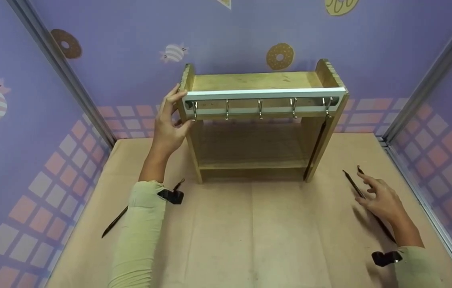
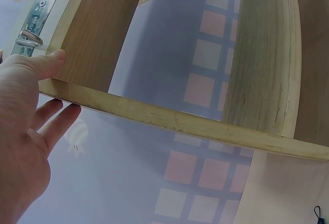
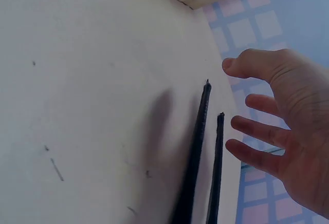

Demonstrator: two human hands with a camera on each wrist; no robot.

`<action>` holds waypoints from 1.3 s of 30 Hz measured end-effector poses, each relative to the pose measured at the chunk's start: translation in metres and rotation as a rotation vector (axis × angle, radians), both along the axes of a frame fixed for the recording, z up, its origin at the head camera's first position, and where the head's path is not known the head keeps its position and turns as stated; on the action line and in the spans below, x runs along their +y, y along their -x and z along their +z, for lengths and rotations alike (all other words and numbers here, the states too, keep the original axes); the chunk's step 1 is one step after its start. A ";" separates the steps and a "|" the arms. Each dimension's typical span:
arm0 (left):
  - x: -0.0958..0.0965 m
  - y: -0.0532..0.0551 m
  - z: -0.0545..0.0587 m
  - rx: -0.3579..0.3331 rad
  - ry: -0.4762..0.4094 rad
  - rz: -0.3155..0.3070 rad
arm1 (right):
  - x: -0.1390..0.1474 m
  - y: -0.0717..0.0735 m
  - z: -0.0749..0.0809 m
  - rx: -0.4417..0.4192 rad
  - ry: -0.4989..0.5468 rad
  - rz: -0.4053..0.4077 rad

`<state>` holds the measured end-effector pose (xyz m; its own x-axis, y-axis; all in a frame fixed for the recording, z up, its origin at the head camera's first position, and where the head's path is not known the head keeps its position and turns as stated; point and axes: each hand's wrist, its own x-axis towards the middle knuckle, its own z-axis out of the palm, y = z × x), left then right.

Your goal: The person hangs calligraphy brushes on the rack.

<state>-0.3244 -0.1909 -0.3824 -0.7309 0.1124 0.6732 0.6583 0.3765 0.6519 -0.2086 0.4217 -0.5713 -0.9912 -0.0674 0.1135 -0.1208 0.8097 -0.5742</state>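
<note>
**Wooden shelf unit with hook rail, held at one upper corner**

The wooden shelf unit stands upright on the beige counter, in the upper middle of the head frame; a white-edged hook rail with five metal hooks spans its upper front. The left hand grips the unit's upper-left corner, thumb on the front edge and fingers along the outer face of the side panel; a slender black rod hangs beneath the rightmost hook, alongside the right panel. The right hand, at lower right, is loosely spread and holds nothing; just beside it, in the right wrist view, lie two more rods, a nearer black rod and a farther black rod, nearly parallel. At lower left another dark rod runs behind the pale green left sleeve; a small black loop shows on the sleeve's other side, though whether the two are one piece cannot be told; a purple wall with doughnut and sweet motifs fills the top of the frame.
</note>
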 end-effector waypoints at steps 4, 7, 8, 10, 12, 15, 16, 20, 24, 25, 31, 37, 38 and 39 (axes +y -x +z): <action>0.000 -0.001 0.001 -0.006 0.016 -0.002 | 0.001 -0.004 -0.007 0.016 -0.013 -0.002; 0.000 -0.001 0.001 -0.003 0.027 0.000 | 0.003 -0.005 -0.011 0.025 -0.025 0.004; 0.001 -0.001 0.001 -0.002 0.027 0.000 | 0.004 -0.006 -0.012 0.025 -0.026 0.008; 0.001 -0.001 0.000 0.000 0.021 -0.001 | 0.005 -0.006 -0.014 0.014 -0.030 0.011; 0.001 -0.001 -0.001 0.000 0.014 -0.004 | 0.006 -0.007 -0.016 -0.003 -0.030 0.012; 0.001 -0.001 0.000 -0.001 0.003 -0.005 | 0.008 -0.007 -0.018 -0.023 -0.034 0.012; 0.001 -0.001 -0.001 -0.001 -0.001 -0.006 | 0.009 -0.008 -0.019 -0.028 -0.036 0.010; 0.000 0.000 -0.001 0.007 -0.017 -0.008 | 0.010 -0.007 -0.022 -0.050 -0.035 0.007; 0.001 0.000 0.000 0.009 -0.018 -0.009 | 0.010 -0.008 -0.026 -0.078 -0.023 -0.005; 0.001 0.000 0.000 0.010 -0.016 -0.008 | 0.010 -0.008 -0.026 -0.082 -0.024 -0.008; 0.001 0.000 0.000 0.009 -0.010 -0.004 | 0.011 -0.006 -0.028 -0.089 -0.024 -0.011; 0.001 -0.002 0.000 -0.007 0.005 -0.006 | 0.012 -0.004 -0.030 -0.077 -0.032 -0.001; 0.001 -0.002 0.000 -0.009 0.006 -0.008 | 0.013 -0.004 -0.031 -0.076 -0.034 -0.001; 0.001 -0.002 0.000 -0.009 0.006 -0.009 | 0.012 -0.004 -0.031 -0.077 -0.034 -0.003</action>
